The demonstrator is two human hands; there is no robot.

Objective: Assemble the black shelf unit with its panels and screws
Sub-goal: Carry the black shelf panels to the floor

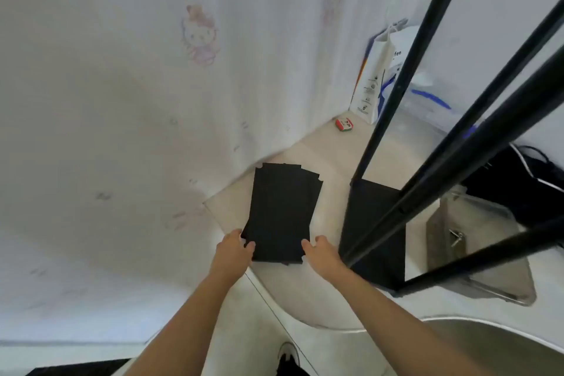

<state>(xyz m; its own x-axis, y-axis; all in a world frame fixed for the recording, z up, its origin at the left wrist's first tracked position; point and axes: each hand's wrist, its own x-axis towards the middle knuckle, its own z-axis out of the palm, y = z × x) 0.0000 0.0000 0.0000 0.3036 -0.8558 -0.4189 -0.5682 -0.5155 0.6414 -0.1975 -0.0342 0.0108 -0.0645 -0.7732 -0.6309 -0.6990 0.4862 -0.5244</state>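
The panels (282,210) are being gripped at their near corners by the left hand (233,249) and right hand (320,253); they are best lifted level and kept squared.

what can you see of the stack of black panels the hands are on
The stack of black panels is several flat, matte rectangular sheets, slightly fanned so offset corners show at the far end, with small notches at the corners. It lies on the pale floor beside the black shelf frame, apart from it. The left hand grips its near left corner and the right hand its near right corner. Material looks like thin board; I cannot tell for sure.
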